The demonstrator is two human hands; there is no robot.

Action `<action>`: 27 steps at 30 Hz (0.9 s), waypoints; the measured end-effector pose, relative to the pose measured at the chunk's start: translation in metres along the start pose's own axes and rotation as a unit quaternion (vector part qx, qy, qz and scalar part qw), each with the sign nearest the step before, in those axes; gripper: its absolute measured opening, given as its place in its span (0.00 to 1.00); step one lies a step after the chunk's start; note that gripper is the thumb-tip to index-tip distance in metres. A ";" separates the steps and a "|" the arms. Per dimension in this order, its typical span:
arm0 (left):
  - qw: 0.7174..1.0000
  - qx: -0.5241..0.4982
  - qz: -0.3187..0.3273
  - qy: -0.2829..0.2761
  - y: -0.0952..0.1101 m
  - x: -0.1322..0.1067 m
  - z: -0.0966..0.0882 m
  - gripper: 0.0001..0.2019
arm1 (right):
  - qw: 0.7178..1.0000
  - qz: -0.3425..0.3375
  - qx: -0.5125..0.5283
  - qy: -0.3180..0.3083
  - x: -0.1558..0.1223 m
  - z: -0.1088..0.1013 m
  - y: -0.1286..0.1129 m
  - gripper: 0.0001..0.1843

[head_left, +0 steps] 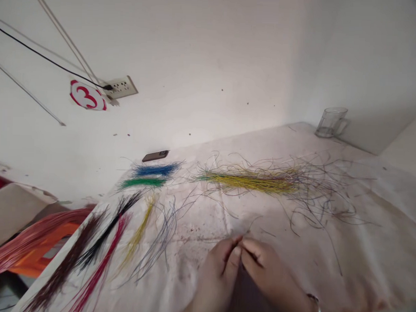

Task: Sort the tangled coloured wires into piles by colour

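My left hand (221, 261) and my right hand (264, 262) meet at the fingertips over the near middle of the cloth-covered table (197, 255). Both are closed in a pinch. Whatever sits between the fingers is too small to make out; a thin strand (249, 226) shows just beyond the fingertips, and I cannot tell if it is held. Past my hands lies a long tangled bundle of yellow wires (258, 181), with loose ends of other colours spreading right. To the left, blue-grey wires (160, 238) and a small yellow bundle (140, 233) rest on the cloth.
Further left lie red wires (105, 261), black wires (106, 234) and dark brown wires (66, 265). Green wires (144, 183) and blue wires (156, 169) lie near a phone (155, 156). A glass mug (331, 122) stands at the back right corner. An orange stool (44, 255) bears pinkish wires (34, 238).
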State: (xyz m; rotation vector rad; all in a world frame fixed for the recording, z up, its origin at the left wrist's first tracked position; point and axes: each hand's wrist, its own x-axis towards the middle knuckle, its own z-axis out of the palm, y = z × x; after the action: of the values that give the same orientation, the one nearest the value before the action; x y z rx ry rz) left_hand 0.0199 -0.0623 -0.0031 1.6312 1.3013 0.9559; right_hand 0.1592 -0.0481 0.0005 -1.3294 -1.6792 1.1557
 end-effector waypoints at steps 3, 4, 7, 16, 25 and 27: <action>0.998 -0.049 -0.014 0.031 0.002 0.005 0.003 0.15 | 0.999 -0.028 -0.014 -0.025 -0.005 0.004 0.005 0.14; 0.997 -0.060 -0.016 0.043 0.003 0.005 0.003 0.15 | 0.999 -0.030 -0.019 -0.028 -0.006 0.003 0.006 0.15; 0.994 -0.076 -0.030 0.071 0.005 0.003 -0.002 0.15 | 1.000 -0.014 -0.007 0.018 -0.009 -0.004 0.011 0.15; 0.993 0.014 -0.012 -0.117 0.001 -0.007 0.003 0.13 | 0.990 -0.024 0.134 -0.025 -0.013 0.006 0.006 0.16; 0.987 0.133 0.037 -0.077 -0.010 -0.020 -0.029 0.18 | 0.986 0.051 0.101 0.126 -0.013 -0.038 0.020 0.24; 0.980 0.184 0.048 -0.056 -0.012 -0.021 -0.045 0.18 | 0.985 0.050 0.052 0.154 -0.013 -0.049 0.031 0.24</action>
State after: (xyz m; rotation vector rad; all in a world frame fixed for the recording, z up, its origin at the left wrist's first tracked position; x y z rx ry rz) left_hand -0.0291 -0.0754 0.0016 2.0156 1.3896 0.6934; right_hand 0.2180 -0.0470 -0.0106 -1.4561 -1.3270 1.0195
